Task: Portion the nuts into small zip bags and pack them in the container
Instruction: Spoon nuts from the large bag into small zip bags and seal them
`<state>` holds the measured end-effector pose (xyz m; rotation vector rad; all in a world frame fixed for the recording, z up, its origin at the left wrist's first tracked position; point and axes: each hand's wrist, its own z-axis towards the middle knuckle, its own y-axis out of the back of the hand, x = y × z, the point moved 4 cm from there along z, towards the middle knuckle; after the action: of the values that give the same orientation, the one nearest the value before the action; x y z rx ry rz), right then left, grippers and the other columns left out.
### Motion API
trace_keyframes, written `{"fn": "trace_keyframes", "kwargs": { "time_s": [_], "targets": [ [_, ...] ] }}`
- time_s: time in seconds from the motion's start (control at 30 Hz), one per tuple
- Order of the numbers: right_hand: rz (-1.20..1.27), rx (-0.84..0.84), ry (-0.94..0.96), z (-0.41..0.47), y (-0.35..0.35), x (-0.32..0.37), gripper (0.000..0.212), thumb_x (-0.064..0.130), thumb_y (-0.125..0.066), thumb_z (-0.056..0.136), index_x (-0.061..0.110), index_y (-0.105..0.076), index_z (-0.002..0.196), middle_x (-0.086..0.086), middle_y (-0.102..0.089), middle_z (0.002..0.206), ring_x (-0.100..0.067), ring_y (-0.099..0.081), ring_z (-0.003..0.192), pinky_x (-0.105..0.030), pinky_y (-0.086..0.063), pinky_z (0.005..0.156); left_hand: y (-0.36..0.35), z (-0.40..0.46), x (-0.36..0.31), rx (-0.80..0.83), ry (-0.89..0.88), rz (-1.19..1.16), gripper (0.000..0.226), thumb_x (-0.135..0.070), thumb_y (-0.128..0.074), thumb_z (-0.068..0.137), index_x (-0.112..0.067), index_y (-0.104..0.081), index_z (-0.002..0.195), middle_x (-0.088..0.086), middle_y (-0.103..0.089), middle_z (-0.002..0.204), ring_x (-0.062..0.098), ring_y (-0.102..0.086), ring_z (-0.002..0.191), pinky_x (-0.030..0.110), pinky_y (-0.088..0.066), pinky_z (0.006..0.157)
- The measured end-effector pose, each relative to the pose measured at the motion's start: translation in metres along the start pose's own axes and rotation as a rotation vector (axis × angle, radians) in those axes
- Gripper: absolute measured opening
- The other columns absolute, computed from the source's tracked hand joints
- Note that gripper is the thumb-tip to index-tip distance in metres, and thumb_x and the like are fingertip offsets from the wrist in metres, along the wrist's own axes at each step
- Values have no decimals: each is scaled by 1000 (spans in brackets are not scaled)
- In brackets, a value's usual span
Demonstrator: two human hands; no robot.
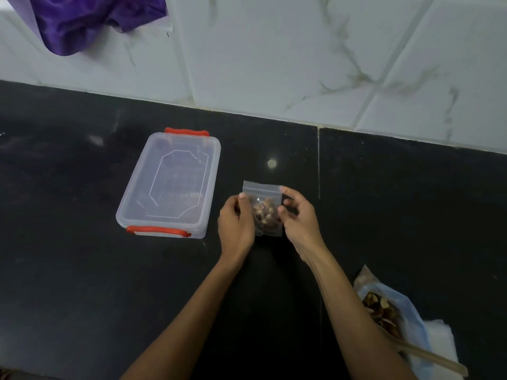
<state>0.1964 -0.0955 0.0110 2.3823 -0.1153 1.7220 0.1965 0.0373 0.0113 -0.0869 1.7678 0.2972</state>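
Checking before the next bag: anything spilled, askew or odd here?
No spill visible. One oddity: the clear plastic container with red clips has its lid on, so the small clear zip bag of nuts cannot go in yet.

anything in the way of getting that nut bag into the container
Yes, the lid. It sits on the container, with the red clips at both ends, so it has to come off first. The bare counter between the bag, held by the left hand and right hand, and the container shows nothing else.
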Motion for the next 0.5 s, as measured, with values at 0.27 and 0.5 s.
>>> {"fn": "trace_keyframes", "kwargs": {
  "time_s": [0.27, 0.5],
  "targets": [
    [-172, -82, 64, 69, -22, 10, 40, 0, -51, 93, 15, -52, 130, 6, -51, 102, -9, -54, 96, -28, -51, 87, -15, 56, 6, -162, 20, 188, 19, -26, -45, 98, -21, -57, 111, -6, -60, 108, 6, -57, 96, 23, -45, 79],
    [-218, -159, 83, 94, -29, 7, 36, 4, -59, 89, 13, -56, 124, 6, -57, 103, -3, -57, 78, -15, -50, 69, -19, 86, 5, -276, 8, 471, 20, -28, -46, 97, -21, -58, 112, -3, -62, 104, 4, -50, 89, 22, -36, 74]
  ]
}}
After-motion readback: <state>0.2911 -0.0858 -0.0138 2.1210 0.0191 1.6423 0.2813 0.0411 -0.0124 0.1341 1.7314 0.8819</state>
